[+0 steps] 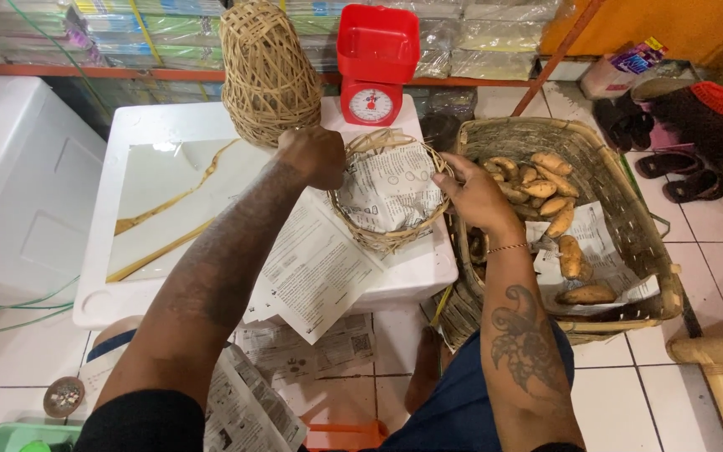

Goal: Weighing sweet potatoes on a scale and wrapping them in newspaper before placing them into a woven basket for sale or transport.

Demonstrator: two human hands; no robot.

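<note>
A small round woven basket [387,236] lined with newspaper [388,191] rests on a white table [161,125]. My left hand [315,155] grips the basket's left rim. On the right rim, my right hand [474,194] pinches the paper lining. Right of the table stands a large woven basket [625,226] on the floor, with several sweet potatoes [546,192] lying on newspaper inside it.
A tall stack of woven baskets [268,71] and a red kitchen scale [374,67] stand at the table's far edge. Loose newspaper sheets [311,268] hang over the near edge and lie on my lap. Sandals [679,176] sit at the right, shelves of packets behind.
</note>
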